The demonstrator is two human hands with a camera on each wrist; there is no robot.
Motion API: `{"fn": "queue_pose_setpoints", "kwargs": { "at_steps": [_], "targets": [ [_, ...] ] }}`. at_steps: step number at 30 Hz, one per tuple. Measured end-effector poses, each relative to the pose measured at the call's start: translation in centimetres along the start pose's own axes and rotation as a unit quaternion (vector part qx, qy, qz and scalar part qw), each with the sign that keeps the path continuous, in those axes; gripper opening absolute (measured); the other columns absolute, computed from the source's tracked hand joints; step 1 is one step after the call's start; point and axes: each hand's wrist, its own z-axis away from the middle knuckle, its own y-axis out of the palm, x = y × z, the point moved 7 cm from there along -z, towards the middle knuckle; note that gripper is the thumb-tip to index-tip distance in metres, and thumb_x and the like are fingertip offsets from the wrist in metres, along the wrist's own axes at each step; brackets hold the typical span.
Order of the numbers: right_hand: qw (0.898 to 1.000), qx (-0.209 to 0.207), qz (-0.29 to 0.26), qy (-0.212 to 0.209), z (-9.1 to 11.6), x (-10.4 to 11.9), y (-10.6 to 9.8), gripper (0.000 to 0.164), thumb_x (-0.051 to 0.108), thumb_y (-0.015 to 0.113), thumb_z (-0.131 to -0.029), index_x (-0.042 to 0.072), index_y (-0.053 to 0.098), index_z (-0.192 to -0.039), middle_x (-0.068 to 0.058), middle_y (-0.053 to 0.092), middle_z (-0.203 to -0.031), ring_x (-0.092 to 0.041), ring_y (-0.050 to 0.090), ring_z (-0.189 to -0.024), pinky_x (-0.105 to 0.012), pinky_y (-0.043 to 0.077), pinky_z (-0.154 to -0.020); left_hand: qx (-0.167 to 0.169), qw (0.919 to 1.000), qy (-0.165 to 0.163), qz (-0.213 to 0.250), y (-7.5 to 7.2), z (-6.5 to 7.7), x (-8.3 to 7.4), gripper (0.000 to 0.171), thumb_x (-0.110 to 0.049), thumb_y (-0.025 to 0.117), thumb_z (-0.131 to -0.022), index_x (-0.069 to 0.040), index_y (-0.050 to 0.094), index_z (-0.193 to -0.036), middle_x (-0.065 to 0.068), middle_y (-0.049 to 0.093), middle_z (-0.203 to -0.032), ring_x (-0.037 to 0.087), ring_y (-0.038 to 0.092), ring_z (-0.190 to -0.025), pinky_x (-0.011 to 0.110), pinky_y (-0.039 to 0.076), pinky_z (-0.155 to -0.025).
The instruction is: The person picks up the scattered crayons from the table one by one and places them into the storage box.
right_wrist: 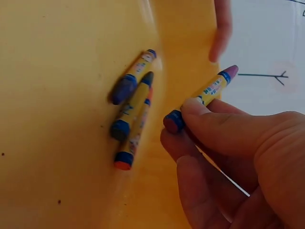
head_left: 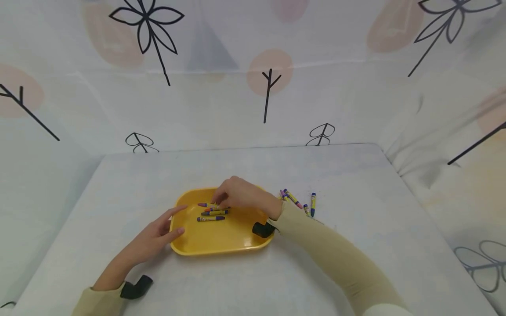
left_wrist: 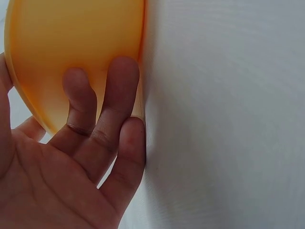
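Note:
My right hand (head_left: 243,193) reaches over the yellow tray (head_left: 221,239) and pinches a purple crayon (right_wrist: 213,89) between thumb and fingers, close above the tray floor. Three more crayons lie there side by side: a blue one (right_wrist: 136,76), a dark one (right_wrist: 132,107) and an orange-red one (right_wrist: 136,138). All wear yellow wrappers with blue bands. At the tray's left end, my left hand (head_left: 152,237) grips the rim, with the thumb over the edge and several fingers bent against the outer wall, as the left wrist view shows.
Several crayons (head_left: 292,199) lie loosely grouped on the white-covered table (head_left: 348,175) right of the tray, partly hidden behind the right forearm. Patterned cloth (head_left: 221,105) rises behind the table and at both sides. Each wrist carries a black mount (head_left: 136,287).

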Motion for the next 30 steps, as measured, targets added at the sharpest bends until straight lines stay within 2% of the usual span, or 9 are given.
{"fn": "queue_pose_setpoints", "kwargs": {
  "at_steps": [8, 13, 17, 23, 30],
  "targets": [
    [0.997, 0.02, 0.079, 0.019, -0.4, -0.8, 1.8, 0.016, 0.017, 0.077, -0.089, 0.019, 0.077, -0.105, 0.01, 0.069, -0.096, -0.004, 0.06, -0.087, -0.021, 0.048, -0.078, 0.0, 1.0, 0.006, 0.0, 0.0, 0.1, 0.1, 0.062, -0.037, 0.062, -0.099, -0.025, 0.035, -0.153, 0.006, 0.059, -0.092, 0.021, 0.057, -0.075, 0.03, 0.044, -0.063],
    [0.991, 0.017, 0.126, 0.046, -0.4, -0.8, 1.9, 0.017, 0.024, 0.08, -0.087, 0.022, 0.078, -0.104, 0.013, 0.068, -0.093, -0.003, 0.059, -0.085, -0.021, 0.048, -0.075, -0.004, 0.9999, 0.005, -0.009, -0.1, 0.0, -0.1, 0.062, -0.037, 0.062, -0.099, -0.026, 0.035, -0.153, 0.006, 0.057, -0.091, 0.021, 0.056, -0.075, 0.03, 0.044, -0.063],
    [0.989, 0.016, 0.14, 0.054, -0.4, -0.7, 1.8, 0.02, 0.028, 0.081, -0.085, 0.023, 0.077, -0.105, 0.014, 0.066, -0.089, -0.003, 0.058, -0.081, -0.021, 0.047, -0.07, -0.005, 0.9999, 0.001, -0.016, -0.2, 0.0, -0.4, 0.062, -0.037, 0.062, -0.099, -0.026, 0.034, -0.154, 0.006, 0.055, -0.091, 0.021, 0.055, -0.075, 0.03, 0.044, -0.063],
    [0.992, 0.015, 0.117, 0.047, -0.4, -0.7, 1.8, 0.018, 0.027, 0.081, -0.085, 0.022, 0.077, -0.101, 0.014, 0.065, -0.086, -0.005, 0.058, -0.078, -0.021, 0.047, -0.069, -0.003, 1.0, 0.001, -0.009, -0.4, 0.0, -0.8, 0.063, -0.034, 0.063, -0.099, -0.025, 0.033, -0.154, 0.008, 0.056, -0.102, 0.021, 0.054, -0.078, 0.031, 0.043, -0.064],
    [0.999, 0.001, 0.035, 0.01, 0.2, -0.8, 0.7, 0.017, 0.018, 0.08, -0.086, 0.016, 0.078, -0.102, 0.011, 0.068, -0.089, -0.004, 0.06, -0.082, -0.02, 0.048, -0.075, -0.001, 0.9999, -0.009, -0.005, 0.0, 0.1, -0.1, 0.062, -0.037, 0.062, -0.099, -0.027, 0.034, -0.153, 0.01, 0.058, -0.105, 0.022, 0.057, -0.079, 0.031, 0.045, -0.065]
  ]
}}
